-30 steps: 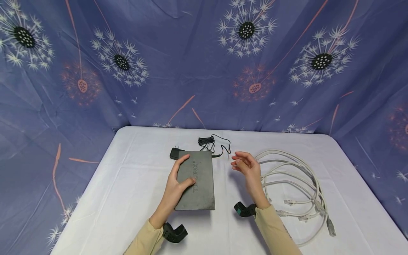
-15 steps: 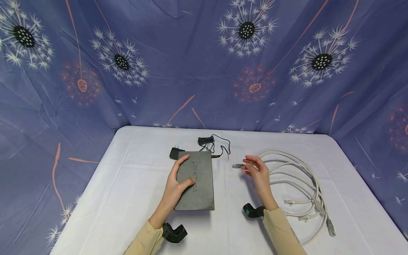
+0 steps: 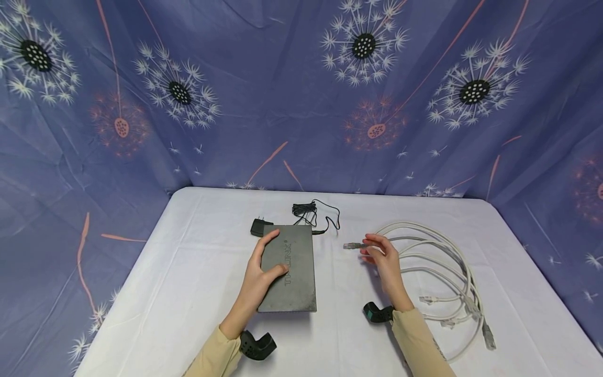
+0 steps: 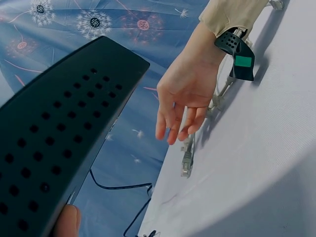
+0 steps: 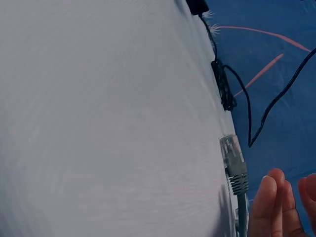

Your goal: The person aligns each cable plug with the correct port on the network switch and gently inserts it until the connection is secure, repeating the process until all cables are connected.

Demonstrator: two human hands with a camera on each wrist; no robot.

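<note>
My left hand (image 3: 261,275) grips a dark TP-LINK network switch (image 3: 299,277) by its left side, thumb on the lettered face. The left wrist view shows the switch's vented side (image 4: 64,118) and one fingertip at its edge. To the right, my right hand (image 3: 383,262) hovers beside the plug end of a grey network cable, with loosely bent fingers (image 5: 266,202) and a gap between them and the thumb. The clear plug (image 3: 350,245) points left, toward the switch. In the right wrist view the cable (image 5: 241,212) runs beside the fingers, not between them.
Coiled light-grey network cables (image 3: 464,267) with several plugs lie at the right of the white-covered table (image 3: 198,251). Behind the switch are a black power adapter (image 3: 258,227) and its bundled cord (image 3: 303,209). A patterned blue curtain (image 3: 264,94) hangs beyond the table.
My right hand has moved right and slightly toward me, bringing the cable plug into sight at its fingertips. The left hand and the switch have stayed nearly still.
</note>
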